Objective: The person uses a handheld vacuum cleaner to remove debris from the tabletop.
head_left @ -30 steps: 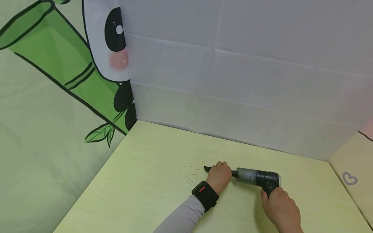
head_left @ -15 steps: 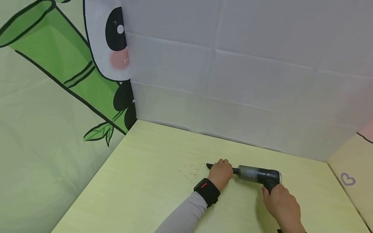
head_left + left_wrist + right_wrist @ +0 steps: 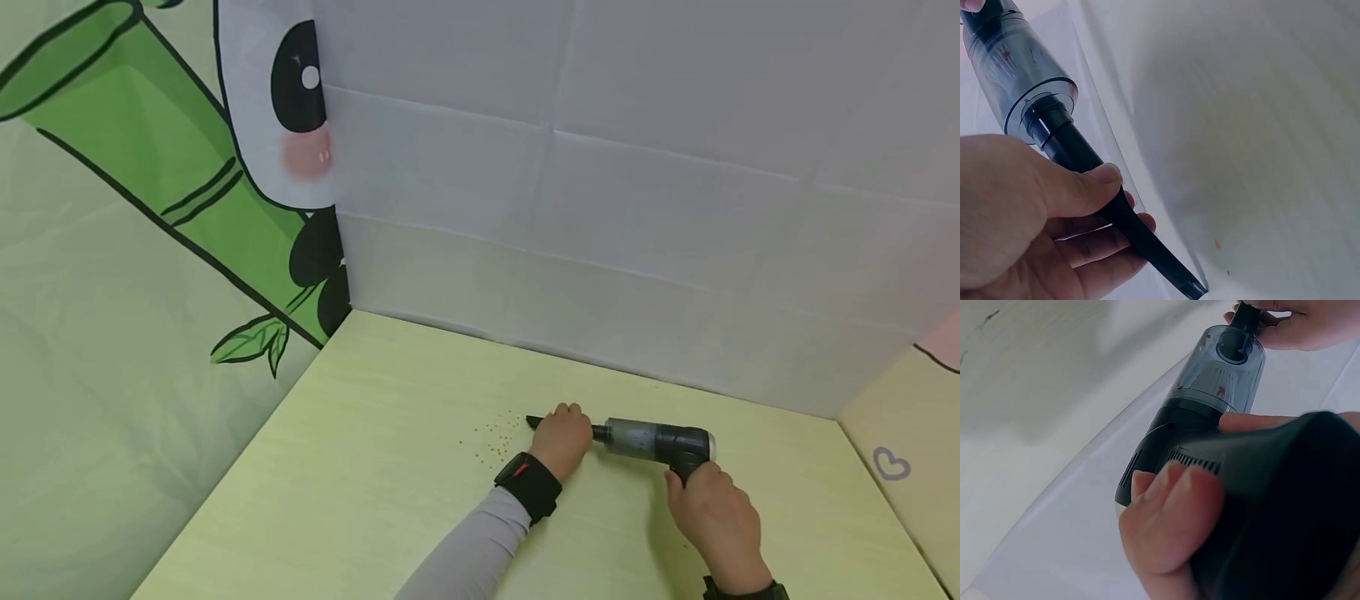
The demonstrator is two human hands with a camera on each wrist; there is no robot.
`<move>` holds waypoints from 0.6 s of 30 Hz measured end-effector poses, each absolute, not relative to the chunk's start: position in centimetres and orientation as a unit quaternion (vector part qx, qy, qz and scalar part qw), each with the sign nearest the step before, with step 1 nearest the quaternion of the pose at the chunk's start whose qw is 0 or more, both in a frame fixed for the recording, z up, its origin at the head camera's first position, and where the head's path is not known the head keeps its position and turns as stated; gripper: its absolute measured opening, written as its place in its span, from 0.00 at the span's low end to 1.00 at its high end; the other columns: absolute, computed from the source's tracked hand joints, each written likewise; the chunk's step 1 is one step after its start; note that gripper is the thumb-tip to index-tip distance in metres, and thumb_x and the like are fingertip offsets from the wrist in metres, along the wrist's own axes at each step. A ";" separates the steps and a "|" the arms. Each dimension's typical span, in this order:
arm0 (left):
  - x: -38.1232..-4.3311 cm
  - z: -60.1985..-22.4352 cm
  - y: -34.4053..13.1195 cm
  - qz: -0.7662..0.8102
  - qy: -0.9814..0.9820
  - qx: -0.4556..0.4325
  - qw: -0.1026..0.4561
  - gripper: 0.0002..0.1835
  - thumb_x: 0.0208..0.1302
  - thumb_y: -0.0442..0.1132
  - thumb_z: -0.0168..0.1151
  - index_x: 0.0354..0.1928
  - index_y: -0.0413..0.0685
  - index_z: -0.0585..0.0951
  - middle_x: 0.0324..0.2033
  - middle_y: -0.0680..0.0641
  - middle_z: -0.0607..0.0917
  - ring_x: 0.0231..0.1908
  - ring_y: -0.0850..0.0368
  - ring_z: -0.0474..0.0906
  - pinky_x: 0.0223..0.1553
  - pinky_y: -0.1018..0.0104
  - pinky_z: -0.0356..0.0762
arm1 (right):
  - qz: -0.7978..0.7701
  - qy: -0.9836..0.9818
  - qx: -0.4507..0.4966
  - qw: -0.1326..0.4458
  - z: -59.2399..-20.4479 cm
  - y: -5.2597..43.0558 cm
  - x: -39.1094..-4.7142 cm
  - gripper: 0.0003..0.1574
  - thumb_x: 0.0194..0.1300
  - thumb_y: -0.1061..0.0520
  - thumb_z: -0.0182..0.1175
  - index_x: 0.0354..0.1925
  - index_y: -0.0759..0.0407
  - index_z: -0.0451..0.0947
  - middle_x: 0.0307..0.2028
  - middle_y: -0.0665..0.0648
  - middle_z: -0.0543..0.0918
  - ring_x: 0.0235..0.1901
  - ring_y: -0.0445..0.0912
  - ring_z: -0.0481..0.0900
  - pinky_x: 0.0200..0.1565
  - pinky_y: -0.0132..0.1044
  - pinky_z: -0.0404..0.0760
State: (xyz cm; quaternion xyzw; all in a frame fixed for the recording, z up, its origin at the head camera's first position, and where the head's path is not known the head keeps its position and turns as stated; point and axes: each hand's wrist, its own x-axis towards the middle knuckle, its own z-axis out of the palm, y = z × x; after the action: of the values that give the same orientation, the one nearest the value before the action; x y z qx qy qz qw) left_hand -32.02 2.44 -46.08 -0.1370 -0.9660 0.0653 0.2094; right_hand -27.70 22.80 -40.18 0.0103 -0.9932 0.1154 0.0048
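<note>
My right hand (image 3: 716, 517) grips the black handle of a handheld vacuum cleaner (image 3: 637, 438), its fingers wrapped round it in the right wrist view. My left hand (image 3: 562, 442) holds the narrow black nozzle (image 3: 1147, 244) at the front, thumb on one side and fingers on the other. The nozzle's tip points left, just beside small scattered orange crumbs (image 3: 491, 440) on the table. Through the clear dust cup (image 3: 1235, 365) a few red bits and a pleated filter show. Part of the nozzle is hidden by my left hand in the head view.
The pale yellow table (image 3: 360, 517) runs up to a light grey back wall (image 3: 600, 217). On the left stands a printed sheet (image 3: 112, 333) with green bamboo. A cream side panel (image 3: 922, 433) with a heart outline borders the right.
Both hands and the vacuum cleaner have shifted slightly toward the back wall, then a little left over the last half second. The grips look the same.
</note>
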 end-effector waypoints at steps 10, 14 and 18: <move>-32.4 -45.7 1.9 0.050 -0.966 -0.138 0.212 0.05 0.60 0.39 0.60 0.29 0.51 0.83 0.26 0.51 0.77 0.28 0.59 0.73 0.24 0.72 0.77 | 0.114 -0.993 0.020 0.003 -39.9 22.5 -28.9 0.30 0.63 0.45 0.52 0.27 0.75 0.65 0.17 0.62 0.70 0.14 0.52 0.70 0.12 0.44 0.69; -32.8 -46.1 1.8 0.046 -0.966 -0.136 0.216 0.04 0.60 0.39 0.61 0.29 0.51 0.83 0.26 0.51 0.77 0.27 0.58 0.73 0.23 0.72 0.76 | 0.116 -0.993 0.024 0.002 -39.9 22.3 -29.3 0.30 0.63 0.46 0.53 0.28 0.75 0.65 0.18 0.62 0.71 0.15 0.52 0.70 0.13 0.45 0.70; -33.1 -46.0 1.8 0.042 -0.965 -0.134 0.220 0.04 0.59 0.39 0.61 0.29 0.51 0.83 0.26 0.51 0.77 0.28 0.58 0.73 0.24 0.73 0.77 | 0.113 -0.993 0.025 0.003 -39.9 22.4 -29.7 0.30 0.63 0.46 0.53 0.29 0.75 0.65 0.18 0.62 0.72 0.15 0.52 0.70 0.13 0.44 0.70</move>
State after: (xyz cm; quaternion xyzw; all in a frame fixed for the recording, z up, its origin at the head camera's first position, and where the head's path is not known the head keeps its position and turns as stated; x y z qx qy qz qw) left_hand -33.10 1.81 -46.03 -0.1341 -0.9654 0.0422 0.2197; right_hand -29.69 22.42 -39.89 0.0250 -0.9933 0.1132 0.0032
